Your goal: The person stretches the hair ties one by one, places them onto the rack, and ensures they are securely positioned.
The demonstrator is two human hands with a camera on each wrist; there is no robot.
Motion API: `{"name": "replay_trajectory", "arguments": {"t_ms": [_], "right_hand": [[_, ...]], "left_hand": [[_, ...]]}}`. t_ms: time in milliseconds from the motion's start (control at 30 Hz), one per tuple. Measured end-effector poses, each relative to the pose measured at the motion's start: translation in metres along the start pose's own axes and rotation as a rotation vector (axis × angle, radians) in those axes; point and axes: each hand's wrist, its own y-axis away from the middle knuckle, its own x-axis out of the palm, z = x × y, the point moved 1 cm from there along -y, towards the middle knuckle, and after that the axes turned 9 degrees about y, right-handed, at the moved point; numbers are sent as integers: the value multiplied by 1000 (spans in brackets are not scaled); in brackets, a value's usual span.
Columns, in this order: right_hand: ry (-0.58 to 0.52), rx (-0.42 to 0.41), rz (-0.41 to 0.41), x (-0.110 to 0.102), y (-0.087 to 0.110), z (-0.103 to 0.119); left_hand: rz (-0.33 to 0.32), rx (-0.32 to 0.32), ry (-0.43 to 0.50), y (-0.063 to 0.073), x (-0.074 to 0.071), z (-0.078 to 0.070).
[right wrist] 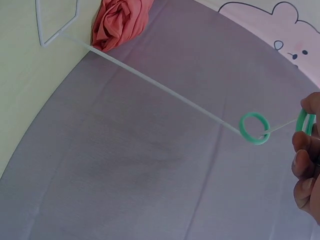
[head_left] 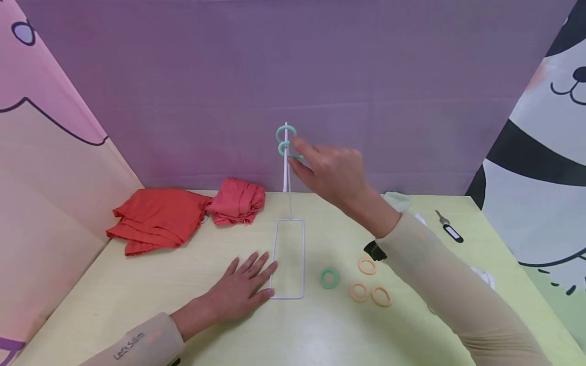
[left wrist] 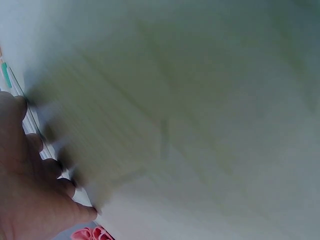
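1. My left hand (head_left: 240, 290) lies flat on the yellow-green table (head_left: 137, 300), fingers straight, their tips touching the left rail of the white wire stand's (head_left: 289, 256) rectangular base.
2. The stand's thin rod (head_left: 286, 168) rises upright from the base's far end (its long axis is vertical).
3. My right hand (head_left: 336, 175), the nearer one, is raised beside the rod's top, pinching a green ring (head_left: 285, 148) there.
4. A second green ring (head_left: 284, 134) sits just above it.
5. Loose rings (head_left: 359, 291) lie on the table, right of the base.
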Motion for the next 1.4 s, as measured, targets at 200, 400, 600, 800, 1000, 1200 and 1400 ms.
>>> {"name": "replay_trajectory", "arguments": {"t_ms": [200, 400, 600, 800, 1000, 1200, 1400], "right_hand": [[21, 34, 25, 12, -3, -3], [29, 82, 66, 24, -6, -5], [32, 117, 90, 31, -6, -5], [33, 148, 128, 34, -8, -5], [24, 165, 174, 36, -10, -4], [18, 181, 208, 38, -12, -2], [25, 193, 250, 33, -10, -3]], "left_hand": [[-7, 13, 14, 0, -1, -3], [-5, 1, 6, 0, -1, -2], [-7, 7, 6, -1, -1, -2], [-4, 1, 0, 0, -1, 0], [-6, 2, 1, 0, 0, 2], [-4, -6, 3, 0, 1, 5], [-2, 1, 16, 1, -1, 3]]}}
